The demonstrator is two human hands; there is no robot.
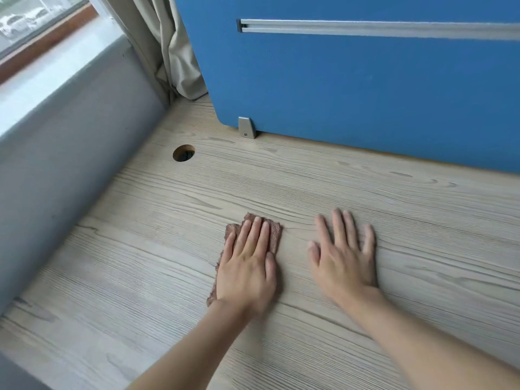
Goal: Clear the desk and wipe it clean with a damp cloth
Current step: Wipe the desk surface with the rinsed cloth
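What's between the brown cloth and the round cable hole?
Nothing: the head view shows only bare pale wood-grain desktop between the brown fuzzy cloth under the left hand and the round cable hole.

There is just one camera, and it sits on the person's head. It looks forward and down at the tabletop [365,192] from above. It is close: both arms reach in from the bottom edge, and the left hand [247,266] and right hand [346,257] lie near the middle of the picture. The view is tilted, so the foot of the blue screen [351,80] slopes down to the right. That screen ends the view ahead and fills the top right. The lens is wide, so on the left it also takes in the grey ledge [70,142] and a corner of the window [25,21].
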